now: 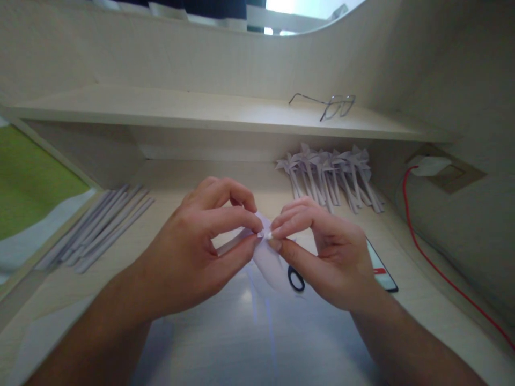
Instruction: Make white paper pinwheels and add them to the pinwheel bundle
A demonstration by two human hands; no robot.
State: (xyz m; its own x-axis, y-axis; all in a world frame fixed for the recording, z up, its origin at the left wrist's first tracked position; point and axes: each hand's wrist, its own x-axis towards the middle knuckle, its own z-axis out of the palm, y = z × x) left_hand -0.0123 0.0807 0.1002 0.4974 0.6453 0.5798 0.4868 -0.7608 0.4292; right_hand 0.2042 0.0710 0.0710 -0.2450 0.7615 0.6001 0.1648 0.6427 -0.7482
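Note:
A folded piece of white paper, apparently a paper pinwheel point(270, 265), is held in the air above the desk in the middle. My left hand point(197, 241) pinches it near its centre between thumb and index finger, the other fingers curled. From the other side, my right hand point(332, 254) presses thumb and fingertips together on a tiny white bit at the same centre. The fingertips of both hands almost meet there and partly cover the paper. Just under my right thumb, a black ring, likely a scissors handle point(298, 290), shows on the desk.
Several paper pinwheels on sticks point(330, 171) lie at the back right. Rolled paper sticks point(104, 228) lie at left, a white sheet point(48, 335) at lower left. A phone point(384, 273) is partly behind my right hand. Eyeglasses point(340, 102) rest on the shelf point(181, 110); a red cable point(428, 257) runs along the right.

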